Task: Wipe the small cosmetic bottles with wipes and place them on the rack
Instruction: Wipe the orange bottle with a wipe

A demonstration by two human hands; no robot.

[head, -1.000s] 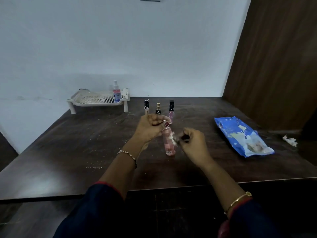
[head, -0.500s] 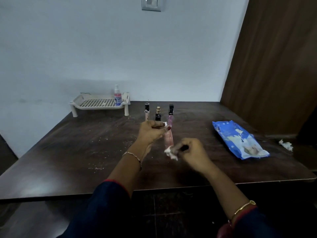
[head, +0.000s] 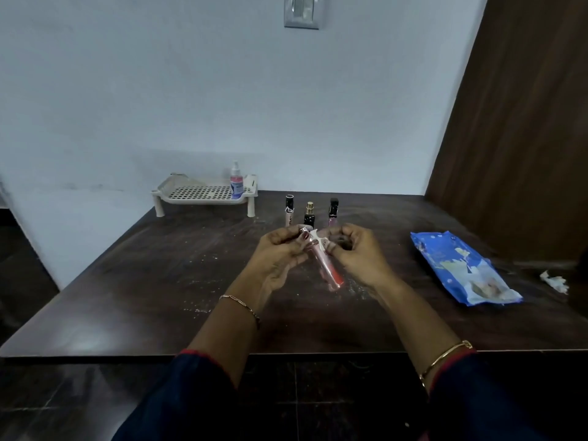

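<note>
My left hand (head: 280,256) grips the top of a slim pink bottle (head: 327,268), held tilted above the dark table (head: 159,281). My right hand (head: 356,253) pinches a small white wipe (head: 318,241) against the bottle's upper end. Behind my hands three small bottles stand in a row: a black-capped tube (head: 289,210), a gold-topped black bottle (head: 309,213) and a black-capped purple one (head: 333,211). The white perforated rack (head: 197,194) sits at the table's far left with a pink spray bottle (head: 236,181) standing on its right end.
A blue wipes pack (head: 461,268) lies on the table to the right. A crumpled used wipe (head: 555,280) rests beyond it near the right edge. A brown wooden panel (head: 525,122) rises at the right, and a white wall stands behind.
The right hand with the wipe rose from beside the bottle's lower part to its top end. The bottle tilted so its base points toward me and to the right.
</note>
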